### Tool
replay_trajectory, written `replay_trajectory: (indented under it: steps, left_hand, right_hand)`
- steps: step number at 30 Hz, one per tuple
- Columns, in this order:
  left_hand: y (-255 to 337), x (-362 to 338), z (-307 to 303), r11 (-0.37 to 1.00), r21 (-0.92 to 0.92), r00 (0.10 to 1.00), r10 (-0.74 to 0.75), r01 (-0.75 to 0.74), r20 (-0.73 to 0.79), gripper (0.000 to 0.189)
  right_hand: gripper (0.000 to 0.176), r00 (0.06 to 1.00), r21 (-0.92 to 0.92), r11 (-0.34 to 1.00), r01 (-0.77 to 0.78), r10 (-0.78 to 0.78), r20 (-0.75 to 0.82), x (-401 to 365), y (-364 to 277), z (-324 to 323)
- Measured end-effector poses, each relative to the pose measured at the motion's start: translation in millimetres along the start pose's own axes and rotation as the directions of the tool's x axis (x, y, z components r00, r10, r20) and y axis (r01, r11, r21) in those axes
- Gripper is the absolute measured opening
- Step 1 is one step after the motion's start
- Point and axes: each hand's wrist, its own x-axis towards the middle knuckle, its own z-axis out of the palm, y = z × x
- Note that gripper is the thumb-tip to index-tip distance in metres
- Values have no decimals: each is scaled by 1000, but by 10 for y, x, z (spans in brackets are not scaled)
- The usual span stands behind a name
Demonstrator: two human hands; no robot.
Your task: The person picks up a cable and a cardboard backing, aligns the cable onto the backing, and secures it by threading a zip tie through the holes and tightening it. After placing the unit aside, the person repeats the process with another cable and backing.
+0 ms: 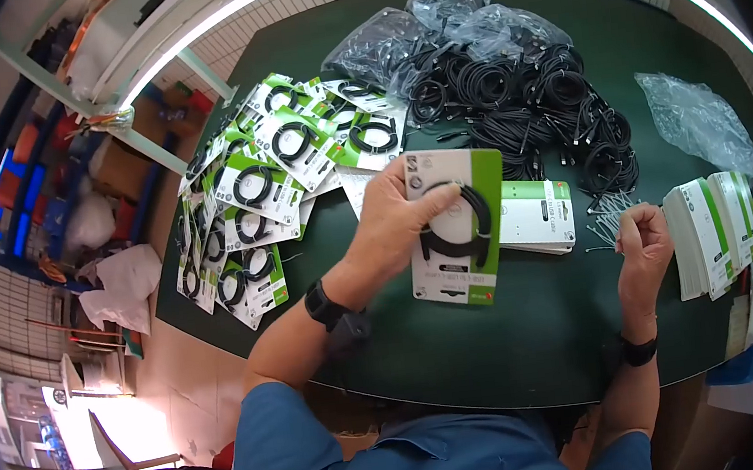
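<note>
My left hand (393,217) grips a white-and-green cable card (490,269) with a coiled black USB cable (456,247) lying against its front; the thumb presses on the coil. On the right, my right hand (642,248) is closed with the fingers curled in, right beside a bunch of thin white cable ties (606,222). Whether a tie is between those fingers is hidden. Behind the held card lies a stack of bare cards (535,218).
Cards with cables on them (252,186) are heaped at the left. A large pile of coiled black cables (509,97) and clear plastic bags (516,29) lie at the back. Stacked cards (699,233) stand at the right, near another plastic bag (697,119) on the green table (463,363).
</note>
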Motion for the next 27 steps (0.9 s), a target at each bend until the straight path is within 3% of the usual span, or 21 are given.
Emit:
replay_trajectory:
  steps: [5,7,9,11,13,15,19,22,24,26,27]
  left_hand:
    - [515,648,-846,977,0,952,209,-215,-222,28]
    - [682,1009,-1426,923,156,859,385,-352,-338,30]
    - [741,1307,-2204,769,504,724,597,-393,-345,41]
    - [746,1287,-2531,511,859,553,705,38,-444,57]
    - [649,1189,-2864,-33,943,580,796,332,-176,71]
    - [513,1202,-3046,-157,930,476,879,332,-21,74]
    - [540,1263,-2626,-214,958,499,861,190,94,61]
    - [545,1297,-1739,-254,959,575,768,-130,281,44]
    - [418,1352,-1185,-14,957,731,643,-289,230,30]
    - [188,1430,-714,31,869,722,571,-493,389,24]
    - [86,1444,-475,106,850,765,502,-516,403,23]
  right_hand:
    - [10,994,-46,998,-34,38,107,-44,-52,44]
    - [10,988,-41,996,-76,81,129,-62,-49,56]
    - [10,988,-42,997,-57,62,141,-70,-57,95]
    - [10,987,-48,999,-20,27,161,-96,-74,107]
    - [11,988,-81,997,-7,19,151,-110,-99,131]
    - [11,990,-111,994,11,5,140,-98,-120,135]
    - [12,981,-140,990,24,3,194,-89,-140,141]
    - [12,976,-166,985,50,-13,219,-82,-127,154]
    - [12,973,-175,983,58,-16,230,-95,-113,147]
    - [12,974,-182,981,65,-22,225,-99,-106,143]
    - [12,973,-185,980,67,-24,230,-100,-102,146]
